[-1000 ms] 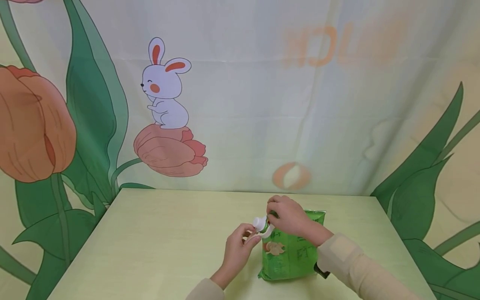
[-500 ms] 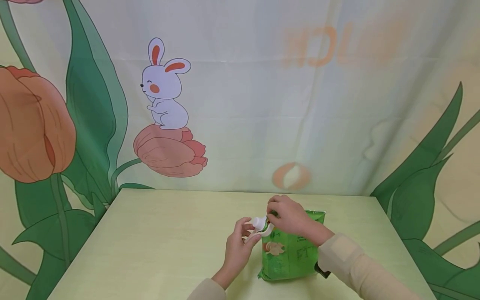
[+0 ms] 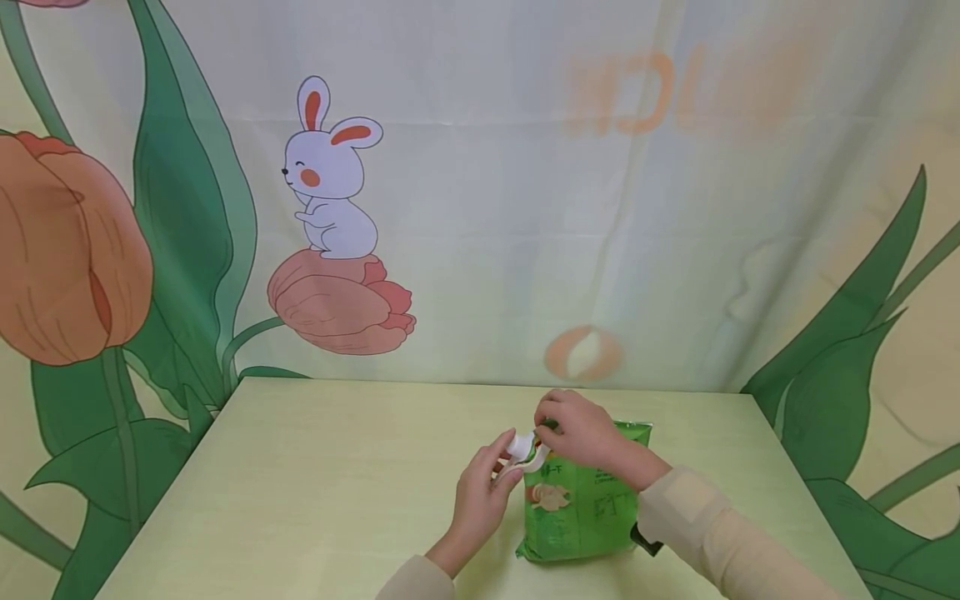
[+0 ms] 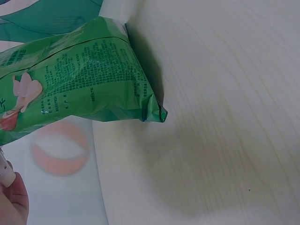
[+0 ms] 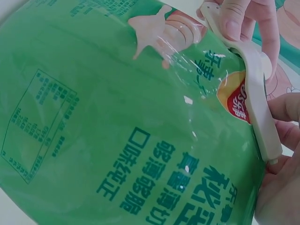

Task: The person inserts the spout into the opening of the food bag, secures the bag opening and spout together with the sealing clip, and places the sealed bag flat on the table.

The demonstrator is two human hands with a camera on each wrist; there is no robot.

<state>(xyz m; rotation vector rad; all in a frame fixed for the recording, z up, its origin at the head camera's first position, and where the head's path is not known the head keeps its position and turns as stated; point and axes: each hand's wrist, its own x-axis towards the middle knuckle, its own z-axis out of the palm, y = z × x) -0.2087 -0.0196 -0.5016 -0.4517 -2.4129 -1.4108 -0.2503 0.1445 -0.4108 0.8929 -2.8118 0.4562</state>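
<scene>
A green potato chip bag (image 3: 577, 521) stands on the table, its printed side toward me. Across its top edge lies a white bag clip (image 5: 258, 98) with a round white cap (image 3: 519, 447) behind. My left hand (image 3: 480, 490) pinches one end of the clip, thumb on its front bar and index finger reaching up to the cap. At the other end, my right hand (image 3: 581, 429) grips the top corner of the bag with curled fingers, close beside the clip's tip. The bag's upper edge is partly hidden behind that hand. In the left wrist view the bag (image 4: 93, 79) shows its lower corner.
The pale table (image 3: 322, 492) extends left of the bag and ends at a printed curtain (image 3: 480, 208) behind it. A black band (image 3: 645, 540) shows under the right sleeve, near the bag's right side.
The left index finger has lifted and moved up to the cap, and the left hand has shifted slightly right. The right hand and the bag stay nearly still.
</scene>
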